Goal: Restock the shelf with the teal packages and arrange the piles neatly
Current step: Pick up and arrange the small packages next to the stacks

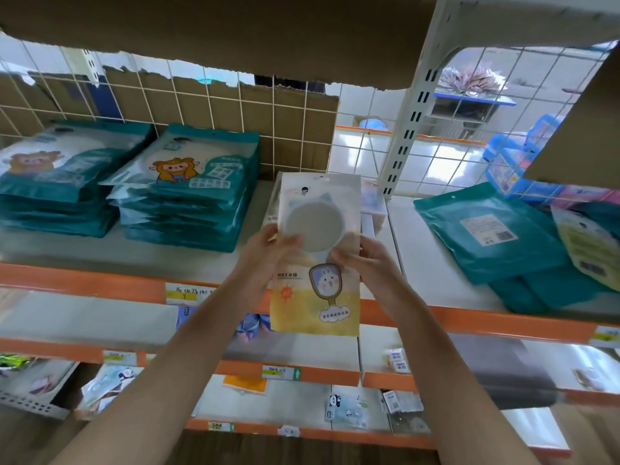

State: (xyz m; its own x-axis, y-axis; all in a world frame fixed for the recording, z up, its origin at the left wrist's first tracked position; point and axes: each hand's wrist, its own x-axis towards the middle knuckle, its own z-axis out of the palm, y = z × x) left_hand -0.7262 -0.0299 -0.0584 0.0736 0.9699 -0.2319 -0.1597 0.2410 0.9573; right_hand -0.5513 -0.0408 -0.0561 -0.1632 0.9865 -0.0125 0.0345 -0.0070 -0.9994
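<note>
Left of our left grip, the nearer pile of teal packages lies flat on the shelf, face up with a cartoon animal print, its upper packs askew. The farther pile sits beside it, alike. Right of our right grip, loose teal packages lie face down, white label up, overlapping crookedly near the shelf's front edge.

You cannot read any text here with certainty. The yellow package carries a line of Chinese characters beside its mirror drawing, too blurred to read. The price tags on the orange shelf edge show handwriting that is not legible. The white label on the teal package at the right bears a barcode and small print, which is unreadable.
</note>
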